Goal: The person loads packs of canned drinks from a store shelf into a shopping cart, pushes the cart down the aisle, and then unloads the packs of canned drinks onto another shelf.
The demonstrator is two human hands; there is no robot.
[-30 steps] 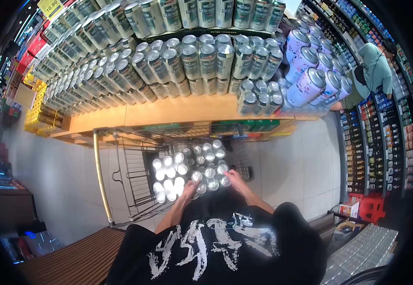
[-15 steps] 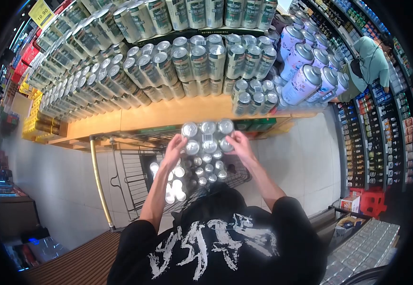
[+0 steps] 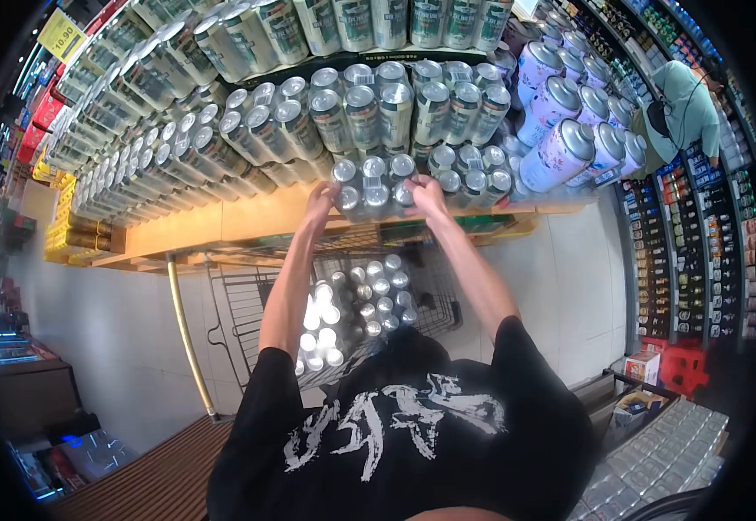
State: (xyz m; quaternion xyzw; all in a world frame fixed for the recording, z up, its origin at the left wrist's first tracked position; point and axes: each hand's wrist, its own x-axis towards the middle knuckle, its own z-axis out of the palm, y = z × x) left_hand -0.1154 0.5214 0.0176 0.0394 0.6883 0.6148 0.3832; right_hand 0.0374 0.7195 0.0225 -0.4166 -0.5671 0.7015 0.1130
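A wrapped pack of cans (image 3: pixel 373 184), silver tops up, sits between my two hands at the front of the wooden display shelf (image 3: pixel 247 219). My left hand (image 3: pixel 321 201) grips its left side, and my right hand (image 3: pixel 424 196) grips its right side. Just to the right of it stands another can pack (image 3: pixel 469 178). Stacked green-and-silver can packs (image 3: pixel 360 108) rise right behind. Below my arms is a wire cart (image 3: pixel 243 317) holding more cans (image 3: pixel 382 295) with bright tops. Whether the pack's base rests fully on the shelf is hidden.
White-and-purple cans (image 3: pixel 560 152) stand at the shelf's right end. A person in a light green top (image 3: pixel 686 104) is by the bottle shelves (image 3: pixel 690 252). Red stools (image 3: pixel 683 366) and wrapped cans (image 3: pixel 656 469) are at lower right. A yellow price sign (image 3: pixel 62 35) hangs upper left.
Both hands have carried the can pack forward, away from above the cart, to the shelf front beside the neighbouring pack. More of the cans in the cart now shows.
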